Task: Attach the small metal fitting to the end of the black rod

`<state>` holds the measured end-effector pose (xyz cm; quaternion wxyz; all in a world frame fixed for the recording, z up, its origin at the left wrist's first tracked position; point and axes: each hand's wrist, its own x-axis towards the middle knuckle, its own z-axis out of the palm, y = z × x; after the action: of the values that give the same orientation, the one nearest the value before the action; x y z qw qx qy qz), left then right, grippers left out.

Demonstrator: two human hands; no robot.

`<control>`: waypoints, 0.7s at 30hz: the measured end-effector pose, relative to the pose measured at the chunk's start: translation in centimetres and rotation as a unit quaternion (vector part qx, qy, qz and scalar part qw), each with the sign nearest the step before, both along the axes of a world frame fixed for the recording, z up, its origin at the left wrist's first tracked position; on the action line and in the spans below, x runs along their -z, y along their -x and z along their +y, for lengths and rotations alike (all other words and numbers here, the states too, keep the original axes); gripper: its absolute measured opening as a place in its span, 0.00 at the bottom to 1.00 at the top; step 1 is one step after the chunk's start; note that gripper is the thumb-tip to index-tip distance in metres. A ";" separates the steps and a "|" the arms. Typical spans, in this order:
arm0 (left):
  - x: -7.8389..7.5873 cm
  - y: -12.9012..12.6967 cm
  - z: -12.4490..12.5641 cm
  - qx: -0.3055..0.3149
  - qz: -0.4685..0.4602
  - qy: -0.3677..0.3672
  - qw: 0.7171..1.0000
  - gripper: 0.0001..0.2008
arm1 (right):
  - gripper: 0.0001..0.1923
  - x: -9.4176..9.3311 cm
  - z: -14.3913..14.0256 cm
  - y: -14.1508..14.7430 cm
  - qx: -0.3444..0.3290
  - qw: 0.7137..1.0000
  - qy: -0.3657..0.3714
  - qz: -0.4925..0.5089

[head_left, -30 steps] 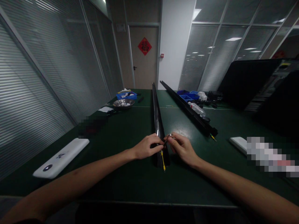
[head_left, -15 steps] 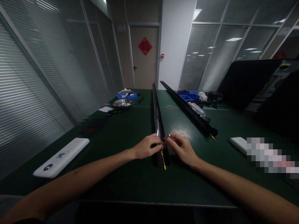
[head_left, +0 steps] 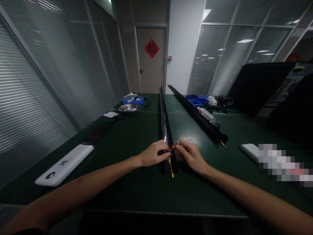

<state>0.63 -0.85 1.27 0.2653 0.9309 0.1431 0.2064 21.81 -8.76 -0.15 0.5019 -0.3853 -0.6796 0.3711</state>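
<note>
Your left hand (head_left: 153,154) is curled nearly closed, fingertips pressed on the near end of the long black rail (head_left: 165,127) that runs down the middle of the green table (head_left: 137,189) away from you. Your right hand (head_left: 190,156) is also nearly closed, thumb and forefinger pinching a small metal tool (head_left: 176,144) whose tip points at the rail end between both hands. A yellow wire (head_left: 170,166) hangs out of the rail's near end, just below your fingers.

A second black rail (head_left: 195,112) lies to the right, angled away, well apart from the first. A white flat device (head_left: 65,164) rests near the left edge of the table. At the far end stand a metal bowl (head_left: 129,108), blue bins (head_left: 195,99) and a plastic bottle (head_left: 206,114).

The room is dim, with blinds behind glass partitions on both sides, and a door (head_left: 151,60) bearing a red diamond sign (head_left: 152,48) straight ahead.
</note>
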 end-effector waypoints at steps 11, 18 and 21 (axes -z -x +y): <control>-0.1 0.0 -0.1 -0.005 -0.017 0.008 1.000 0.10 | 0.13 -0.5 -0.5 0.2 0.026 1.000 0.009 0.013; 0.1 0.0 0.1 0.007 -0.007 0.009 1.000 0.12 | 0.13 -0.2 -0.4 0.2 0.035 0.999 0.011 0.003; 0.1 0.0 0.1 0.008 -0.009 0.007 1.000 0.12 | 0.13 -0.2 -0.4 0.2 0.033 0.999 0.010 0.001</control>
<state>0.64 -0.72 1.12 0.2743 0.9284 0.1344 0.2115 21.65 -9.13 0.04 0.5111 -0.4117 -0.6622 0.3616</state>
